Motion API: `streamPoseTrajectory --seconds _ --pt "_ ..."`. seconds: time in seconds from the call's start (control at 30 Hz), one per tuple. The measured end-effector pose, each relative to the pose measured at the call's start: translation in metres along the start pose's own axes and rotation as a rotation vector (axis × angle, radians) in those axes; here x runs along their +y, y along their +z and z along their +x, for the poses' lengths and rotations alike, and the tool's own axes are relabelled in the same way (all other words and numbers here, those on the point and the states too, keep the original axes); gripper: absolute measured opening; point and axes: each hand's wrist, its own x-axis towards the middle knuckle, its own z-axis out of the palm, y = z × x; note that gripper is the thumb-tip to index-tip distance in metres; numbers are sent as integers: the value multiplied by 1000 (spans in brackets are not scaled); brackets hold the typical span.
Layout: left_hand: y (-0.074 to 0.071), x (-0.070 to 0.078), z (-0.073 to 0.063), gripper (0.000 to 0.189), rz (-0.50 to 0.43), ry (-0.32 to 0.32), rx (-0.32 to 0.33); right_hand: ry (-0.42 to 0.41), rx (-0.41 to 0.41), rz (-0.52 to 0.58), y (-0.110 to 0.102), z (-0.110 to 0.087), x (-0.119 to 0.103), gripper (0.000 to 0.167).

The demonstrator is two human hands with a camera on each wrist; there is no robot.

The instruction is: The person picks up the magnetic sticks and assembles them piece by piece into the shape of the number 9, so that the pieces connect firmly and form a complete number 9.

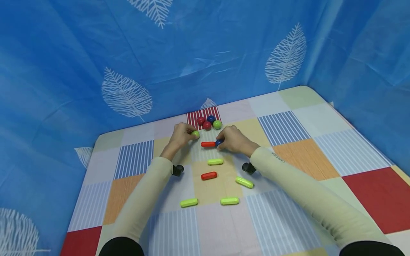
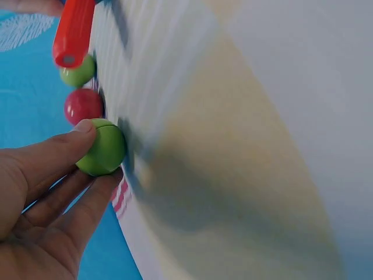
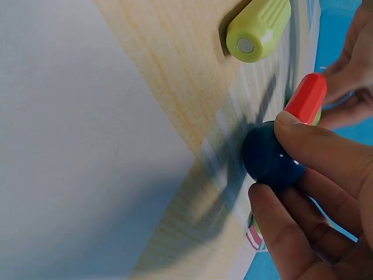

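At the far middle of the table, my left hand pinches a green ball between thumb and fingers. To its right, my right hand grips a dark blue ball with thumb and fingertips. A red ridged rod juts from the blue ball toward the left hand, its end against the ball. In the left wrist view, the rod's free end shows a round grey spot. A gap separates the green ball from the rod.
Behind the hands sit two red balls, a blue ball and another green ball. Nearer lie several yellow-green rods and a red rod. A patchwork cloth covers the table; a blue leaf-patterned curtain hangs behind.
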Motion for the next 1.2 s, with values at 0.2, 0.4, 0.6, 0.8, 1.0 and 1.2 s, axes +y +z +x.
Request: streamPoseTrajectory --seconds 0.2,0.4,0.6,0.8,1.0,1.2 --pt "-17 -16 -27 28 -16 -21 3 -6 0 -1 0 0 1 35" --pt "-25 -24 -51 29 2 -14 2 -6 11 -11 -1 -1 2 36" --pt "-25 -26 -64 29 -26 -6 1 -1 8 -7 -1 0 -1 35" --pt "-19 -21 -64 28 -43 29 -26 6 -2 -1 0 1 -5 35" --pt "-6 -7 -56 28 -12 55 -55 -7 -17 -10 2 3 -7 35" --pt "6 5 -50 29 42 80 -75 12 -19 -13 1 3 -7 34"
